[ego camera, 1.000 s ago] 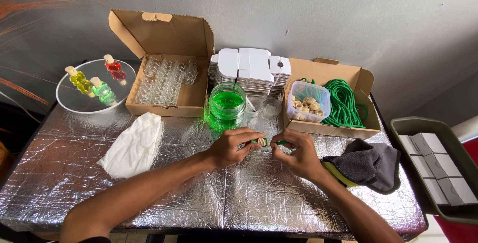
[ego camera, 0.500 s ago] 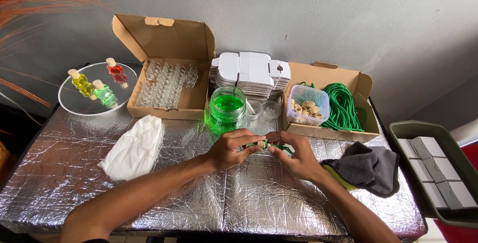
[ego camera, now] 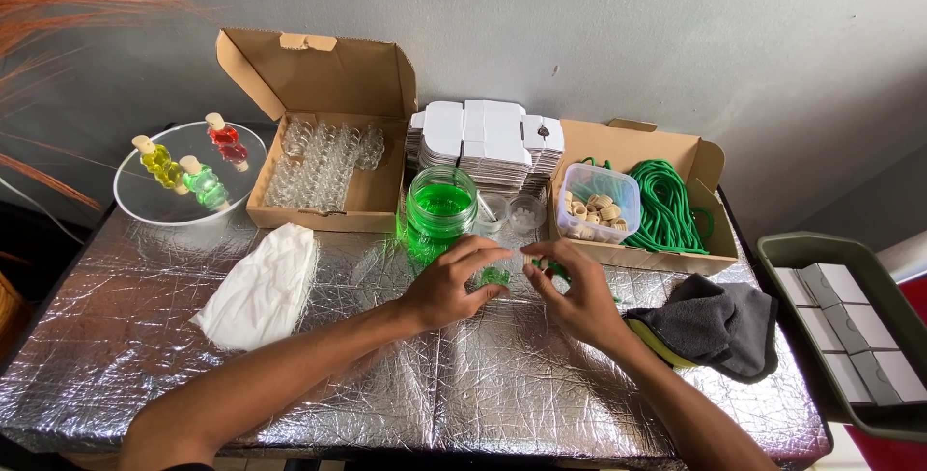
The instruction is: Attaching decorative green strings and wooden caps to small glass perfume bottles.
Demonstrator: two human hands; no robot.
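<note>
My left hand (ego camera: 452,286) grips a small glass bottle of green liquid (ego camera: 495,278) just above the foil-covered table (ego camera: 126,336). My right hand (ego camera: 577,299) faces it from the right. Its fingertips pinch a small cap (ego camera: 547,265) with a bit of green cord, close to the bottle's top. A jar of green liquid (ego camera: 439,208) stands right behind my left hand. Behind my right hand are a clear tub of wooden caps (ego camera: 599,205) and a coil of green cord (ego camera: 666,203), both inside an open cardboard box (ego camera: 710,167).
An open cardboard box of empty small glass bottles (ego camera: 326,164) stands back left. Beside it, a round clear plate (ego camera: 135,203) carries three filled bottles. Flat white boxes (ego camera: 483,135) are stacked at the back. There is a white cloth (ego camera: 261,283) on the left, a grey cloth (ego camera: 715,321) on the right, and a green tray of grey boxes (ego camera: 772,259) at the far right.
My hands drew together over the small bottle and stay there. The fingertips are now slightly apart again. Nothing else on the table has moved.
</note>
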